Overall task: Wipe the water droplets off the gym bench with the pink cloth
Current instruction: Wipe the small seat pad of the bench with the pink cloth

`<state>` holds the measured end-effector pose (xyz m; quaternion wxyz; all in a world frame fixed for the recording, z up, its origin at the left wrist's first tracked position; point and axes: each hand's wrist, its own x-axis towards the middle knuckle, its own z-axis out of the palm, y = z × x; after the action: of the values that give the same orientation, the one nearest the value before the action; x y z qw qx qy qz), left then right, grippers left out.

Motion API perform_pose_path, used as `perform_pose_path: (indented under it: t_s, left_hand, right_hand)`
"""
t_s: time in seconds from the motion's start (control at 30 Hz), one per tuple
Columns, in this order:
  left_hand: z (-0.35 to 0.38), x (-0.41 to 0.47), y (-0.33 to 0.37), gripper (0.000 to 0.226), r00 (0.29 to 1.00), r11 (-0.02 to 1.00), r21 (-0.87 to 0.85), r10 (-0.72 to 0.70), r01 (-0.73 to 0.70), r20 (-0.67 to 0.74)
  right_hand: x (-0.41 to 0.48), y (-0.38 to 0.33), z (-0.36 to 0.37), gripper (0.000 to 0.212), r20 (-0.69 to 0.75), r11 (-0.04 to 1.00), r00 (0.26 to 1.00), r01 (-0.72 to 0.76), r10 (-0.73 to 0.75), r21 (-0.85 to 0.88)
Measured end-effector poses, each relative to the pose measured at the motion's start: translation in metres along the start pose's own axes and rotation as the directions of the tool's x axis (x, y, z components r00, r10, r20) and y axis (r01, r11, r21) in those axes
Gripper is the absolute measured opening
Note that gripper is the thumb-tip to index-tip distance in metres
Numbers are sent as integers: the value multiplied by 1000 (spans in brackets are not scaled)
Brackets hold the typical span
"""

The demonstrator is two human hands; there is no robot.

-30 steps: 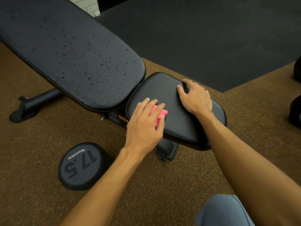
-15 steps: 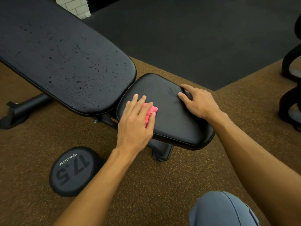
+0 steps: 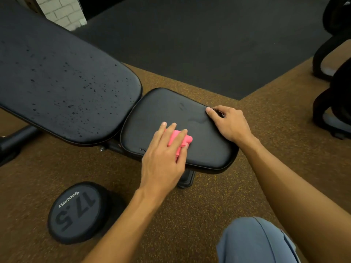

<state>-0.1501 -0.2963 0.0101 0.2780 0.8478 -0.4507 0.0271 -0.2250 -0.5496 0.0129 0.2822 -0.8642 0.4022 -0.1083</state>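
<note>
The black gym bench has a long back pad [image 3: 62, 82] speckled with water droplets and a smaller seat pad [image 3: 165, 111] that looks mostly dry, with faint smears. My left hand [image 3: 163, 160] lies flat on the near part of the seat pad, its straight fingers pressing the folded pink cloth [image 3: 180, 141] onto it. The cloth shows between and beyond my fingers. My right hand [image 3: 229, 122] rests on the seat pad's right edge, fingers curled over the rim.
A black 17.5 dumbbell [image 3: 76, 211] lies on the brown floor near left. The bench's frame foot [image 3: 11, 145] sticks out at far left. Dark gym equipment [image 3: 334, 95] stands at right. My knee [image 3: 254, 242] is at the bottom.
My left hand has slid the pink cloth along the near part of the seat pad, toward the back pad and then back to the right. My right hand has shifted toward the pad's right edge.
</note>
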Motion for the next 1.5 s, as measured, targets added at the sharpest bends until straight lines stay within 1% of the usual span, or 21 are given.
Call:
perform_pose_path:
  t_s: [0.07, 0.2, 0.27, 0.33, 0.43, 0.53, 0.57, 0.63, 0.73, 0.8, 0.87, 0.97, 1.0, 1.07, 1.17, 1.23, 1.3, 1.37, 1.43, 1.5]
  left_hand:
    - [-9, -4, -15, 44, 1000, 1000, 20, -10, 10, -1]
    - [-17, 21, -39, 44, 987, 985, 74, -152, 156, -58]
    - [-9, 32, -32, 45, 983, 980, 93, -169, 176, -74]
    - [1, 29, -16, 46, 988, 986, 83, -143, 148, -62]
    - [6, 1, 4, 46, 999, 999, 31, -42, 43, -28]
    - [-5, -18, -9, 47, 1000, 1000, 25, 1, -1, -30]
    - [-9, -19, -19, 47, 999, 999, 30, -17, 18, -40]
    - [-17, -16, -40, 46, 991, 994, 31, -97, 100, -93]
    - [-24, -6, -64, 44, 951, 970, -24, -242, 242, -192]
    - [-22, -4, -64, 43, 933, 959, -47, -282, 278, -223]
    - [-17, -10, -52, 44, 949, 970, -34, -241, 239, -206]
    - [-9, -22, -44, 45, 986, 996, -11, -87, 87, -140]
    - [-10, -22, -48, 44, 988, 998, -2, -68, 68, -140]
    - [-14, -14, -60, 43, 978, 994, 7, -109, 112, -180]
    - [-19, -2, -66, 40, 941, 970, -6, -235, 241, -242]
    - [-18, -5, -56, 42, 949, 973, 7, -225, 232, -221]
    - [-13, -17, -46, 46, 971, 985, 19, -165, 171, -171]
    - [-11, -27, -43, 47, 970, 984, 78, -145, 163, -196]
    - [-13, -25, -47, 45, 935, 956, 152, -197, 250, -296]
    - [-15, -14, -53, 42, 885, 922, 137, -292, 361, -363]
  right_hand:
    - [0, 1, 0, 56, -1, 1000, 1000, 0, 0, 21]
    - [0, 1, 0, 54, -7, 999, 1000, -1, 1, 39]
    - [0, 1, 0, 55, -15, 999, 1000, 0, 1, 37]
    - [0, 2, 0, 55, -21, 999, 1000, -4, 5, 40]
    - [0, 2, 1, 57, -32, 1000, 999, -3, 3, 26]
    - [0, 2, 0, 56, -35, 1000, 999, 5, -4, 26]
    - [0, 1, 0, 55, -33, 999, 999, 4, -3, 35]
    - [0, 2, 1, 56, -28, 999, 1000, 2, -1, 42]
    - [1, 3, 2, 57, -34, 999, 999, -9, 11, 50]
    - [1, 3, 2, 56, -37, 998, 999, -13, 15, 57]
    - [0, 3, 2, 55, -32, 998, 999, -11, 13, 64]
    - [0, 4, 1, 55, -32, 998, 999, -5, 7, 65]
    - [0, 4, 2, 55, -32, 998, 999, -2, 4, 63]
    - [1, 4, 2, 56, -34, 998, 999, 4, -2, 58]
    - [1, 3, 1, 56, -34, 998, 999, 6, -4, 59]
    - [0, 3, 2, 57, -31, 998, 1000, 5, -3, 62]
    - [0, 3, 1, 57, -30, 998, 1000, 0, 1, 60]
    - [0, 2, 1, 58, -20, 998, 1000, -1, 2, 58]
    - [-1, 2, 0, 59, -19, 998, 1000, -8, 9, 57]
    - [0, 2, 0, 59, -18, 998, 1000, -12, 13, 57]
